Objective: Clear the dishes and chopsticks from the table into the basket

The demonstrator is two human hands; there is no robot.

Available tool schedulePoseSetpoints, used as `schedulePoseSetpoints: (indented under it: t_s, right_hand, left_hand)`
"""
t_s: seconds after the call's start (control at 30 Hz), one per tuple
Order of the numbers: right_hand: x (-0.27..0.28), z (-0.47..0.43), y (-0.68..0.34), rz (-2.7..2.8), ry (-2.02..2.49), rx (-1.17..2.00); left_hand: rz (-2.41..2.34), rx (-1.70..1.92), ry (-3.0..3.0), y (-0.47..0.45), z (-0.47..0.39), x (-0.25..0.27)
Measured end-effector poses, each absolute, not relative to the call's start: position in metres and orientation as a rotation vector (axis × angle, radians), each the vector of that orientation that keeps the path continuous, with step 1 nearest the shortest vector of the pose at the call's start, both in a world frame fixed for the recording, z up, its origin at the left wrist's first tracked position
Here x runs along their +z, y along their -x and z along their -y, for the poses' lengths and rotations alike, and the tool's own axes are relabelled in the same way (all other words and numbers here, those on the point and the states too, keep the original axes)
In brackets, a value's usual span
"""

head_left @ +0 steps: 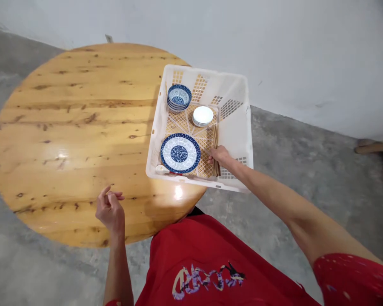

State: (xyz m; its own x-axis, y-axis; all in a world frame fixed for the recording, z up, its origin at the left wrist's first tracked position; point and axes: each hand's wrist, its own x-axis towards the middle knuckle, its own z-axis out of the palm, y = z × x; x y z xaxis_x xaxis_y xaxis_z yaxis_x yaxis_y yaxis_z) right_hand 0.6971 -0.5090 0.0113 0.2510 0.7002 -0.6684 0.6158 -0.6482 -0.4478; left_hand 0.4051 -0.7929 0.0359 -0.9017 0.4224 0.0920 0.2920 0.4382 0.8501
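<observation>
Chopsticks [215, 148] lie in the crate [242, 123], right of the plate [180, 153], long axis running away from the person. Right hand [220, 155] closes its grip on them; left hand [110, 210] hovers loosely curled, empty, over the table [67, 127].

We stand at a round wooden table [67, 127] of pale knotted planks, varnished so that it throws back bright patches of light near its middle and at its near edge. Under it we see a grey concrete floor [306, 170], rough and mottled. Behind runs a plain white wall [274, 42], meeting the floor in a slanting line. At the far right a piece of wood [375, 147] lies by the wall's foot.
</observation>
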Motion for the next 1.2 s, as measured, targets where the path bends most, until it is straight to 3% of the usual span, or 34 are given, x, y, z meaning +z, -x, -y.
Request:
schedulePoseSetpoints:
  t_s: [0.63, 1.2]
  right_hand:
    - [-0.001, 0.515, -0.703, 1.675, 2.563, 1.268]
    - [-0.005, 0.516, -0.709, 2.085, 2.603, 0.87]
  left_hand:
    - [-2.414, 1.388, -0.457, -0.412, 0.829, 0.023]
    - [-2.387, 1.293, -0.498, -0.425, 0.833, 0.014]
